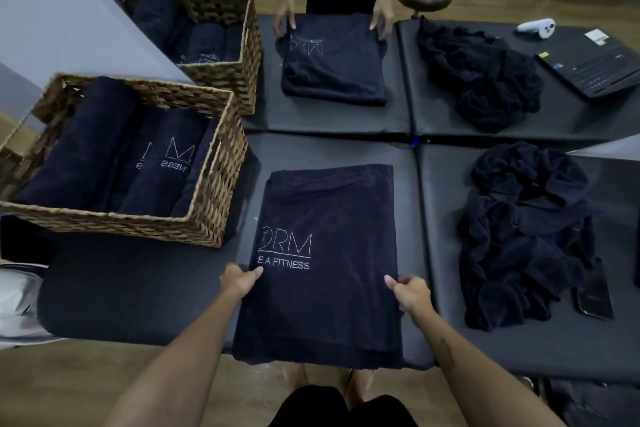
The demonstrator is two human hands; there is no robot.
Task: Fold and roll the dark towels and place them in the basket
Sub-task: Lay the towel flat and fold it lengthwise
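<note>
1. Some of the job looks done. The woven basket (pixel 207 198) on my left holds a few dark towels, each rolled into a fat tube.
2. One folded towel (pixel 329 263) lies flat on the black padded table (pixel 138 288), right in front of me. It is a long rectangle with white letters stitched on it. Its near end hangs over the table edge.
3. My left hand (pixel 239 281) pinches the left edge of this towel, thumb on top.
4. My right hand (pixel 410 293) pinches the right edge the same way, fingers curled under the cloth.
5. I think this towel is folded but not rolled yet. Rolling comes next, then it goes in the basket.
6. More work waits. A messy pile of towels (pixel 523 236) sits on the right side of the table, all bumpy and crumpled.
7. The towels look soft and fuzzy. The basket looks stiff and rough, made of twisted brown strips. The table top looks smooth.
8. A big mirror (pixel 381 80) behind the table shows it all again.
</note>
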